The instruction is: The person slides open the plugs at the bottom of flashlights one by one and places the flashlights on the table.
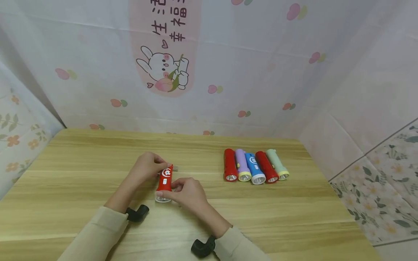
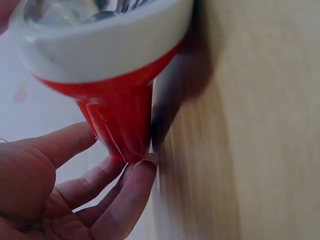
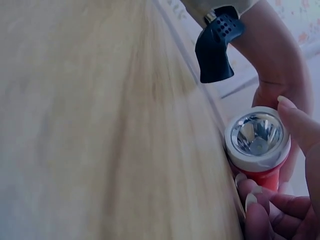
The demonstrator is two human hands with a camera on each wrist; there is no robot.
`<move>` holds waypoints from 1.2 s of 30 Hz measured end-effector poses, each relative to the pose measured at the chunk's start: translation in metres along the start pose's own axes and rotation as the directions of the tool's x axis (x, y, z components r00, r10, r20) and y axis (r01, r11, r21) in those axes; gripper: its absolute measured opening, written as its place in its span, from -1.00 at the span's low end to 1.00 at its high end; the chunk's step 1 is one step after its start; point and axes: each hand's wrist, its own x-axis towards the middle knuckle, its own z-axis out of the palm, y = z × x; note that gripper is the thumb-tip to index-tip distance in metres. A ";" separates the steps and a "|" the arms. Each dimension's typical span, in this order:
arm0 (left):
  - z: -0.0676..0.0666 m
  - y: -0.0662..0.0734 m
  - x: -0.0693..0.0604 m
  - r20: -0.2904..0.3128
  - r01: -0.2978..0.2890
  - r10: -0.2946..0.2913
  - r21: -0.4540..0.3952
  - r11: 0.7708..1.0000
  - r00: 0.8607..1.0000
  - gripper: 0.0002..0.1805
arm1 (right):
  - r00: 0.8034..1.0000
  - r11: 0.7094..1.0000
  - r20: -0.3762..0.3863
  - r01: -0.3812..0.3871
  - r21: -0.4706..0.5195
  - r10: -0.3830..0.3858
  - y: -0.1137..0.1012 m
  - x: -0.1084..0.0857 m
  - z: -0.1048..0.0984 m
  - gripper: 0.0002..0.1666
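A red flashlight (image 1: pixel 165 182) with a white rim round its clear lens lies on the table, its lens end toward me. My left hand (image 1: pixel 147 167) pinches its tail end between thumb and fingers. At the lens end my right hand (image 1: pixel 191 194) grips it, thumb on the white rim (image 3: pixel 255 162) and fingers at the side. A small grey piece (image 1: pixel 175 168) shows just right of the tail; what it is I cannot tell. The left wrist view has the left fingers (image 2: pixel 127 197) around the narrow red end.
To the right, a row of flashlights lies side by side: red (image 1: pixel 230 163), purple (image 1: pixel 241 163), blue (image 1: pixel 254 166), red (image 1: pixel 266 165) and pale green (image 1: pixel 275 161). The wooden table (image 1: pixel 98 156) ends at a printed curtain (image 1: pixel 245 72). Black wrist mounts (image 1: pixel 138 214) sit on both arms.
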 end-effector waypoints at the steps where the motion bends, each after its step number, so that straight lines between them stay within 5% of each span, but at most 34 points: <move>1: 0.000 0.000 0.000 0.000 -0.002 0.002 0.002 1.000 1.000 -0.70 | 1.000 1.000 -0.006 0.004 -0.012 -0.004 0.000 0.000 0.001 -0.42; 14: 0.001 -0.001 0.001 -0.013 -0.007 0.007 0.025 1.000 1.000 -0.70 | 0.999 0.995 -0.024 0.038 -0.096 -0.040 -0.005 -0.003 0.001 -0.36; 26: 0.001 0.001 0.001 -0.015 0.010 -0.009 0.050 0.999 1.000 -0.68 | 0.997 0.996 0.077 -0.003 0.090 -0.004 -0.004 -0.002 -0.011 -0.19; 32: 0.001 0.002 0.000 -0.021 0.016 -0.015 0.052 0.999 1.000 -0.65 | 0.998 0.999 0.055 0.021 0.028 -0.023 -0.004 0.000 -0.021 -0.10; 36: 0.001 0.003 -0.001 -0.021 0.022 -0.021 0.051 0.998 1.000 -0.63 | 0.998 0.998 0.046 0.045 -0.044 -0.043 -0.004 0.001 -0.033 -0.24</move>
